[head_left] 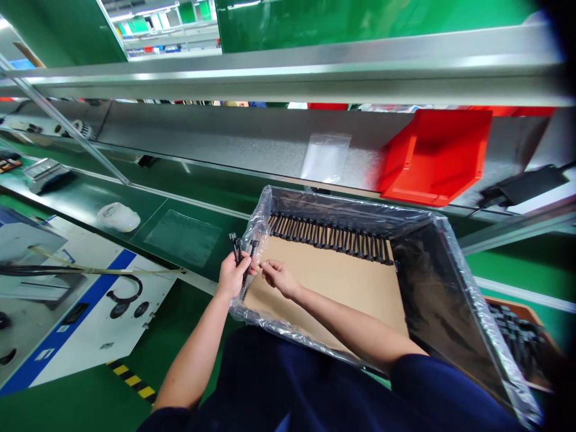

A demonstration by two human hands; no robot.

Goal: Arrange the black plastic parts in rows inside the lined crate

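Note:
My left hand (232, 277) is closed around a small bunch of black bolt-like parts (237, 245), their thick heads pointing up, over the left edge of a box lined with clear plastic (454, 264). Close beside it, my right hand (278, 277) has its fingers pinched together above the box; whether anything is between the fingertips is too small to tell. Inside the box, a long row of similar black parts (330, 237) lies side by side along the far wall. Under them spreads a flat brown cardboard sheet (324, 288).
A red bin (443, 156) and a clear plastic bag (326, 157) sit on the metal shelf behind the box. An orange-brown tray of dark parts (517, 336) stands at the right. To the left are a crumpled plastic bag (117, 216) and a white machine (108, 324).

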